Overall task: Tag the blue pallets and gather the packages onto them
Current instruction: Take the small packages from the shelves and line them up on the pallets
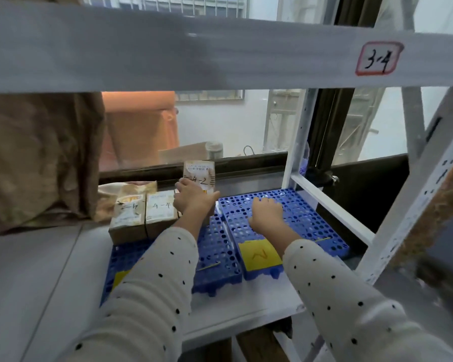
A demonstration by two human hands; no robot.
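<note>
Two blue pallets side by side on the white shelf (pixel 50 270). Left pallet (pixel 215 259) carrying two cardboard packages at its 10 o'clock end: one marked "4-4" (pixel 159 214), the other (pixel 128 218) with handwriting too smeared to read for sure. Right pallet (pixel 298 218) bare apart from a yellow tag (pixel 259 254) at its 6 o'clock edge with a squiggle on it, maybe a "2", hard to tell. Corner of another yellow tag (pixel 120 278) peeking out on the left pallet, mostly hidden by the sleeve.

Left hand (pixel 194 199) gripping a small upright package marked "4-2" (pixel 199 178), fingers curled round its lower part, over the far end of the left pallet, just right of the 4-4 one. Right hand (pixel 266 214) resting flat on the right pallet, fingers relaxed, holding nothing.

Possible trouble: tall narrow package, held low down, so likely to tip once let go, especially on a holey surface. Also sitting close to the seam between the pallets, so could end up straddling both or landing on the wrong tag. Sleeve could drag the loose front tag off too.

Red-bordered label "3-4" (pixel 379 58) on the shelf beam at 1 o'clock.
</note>
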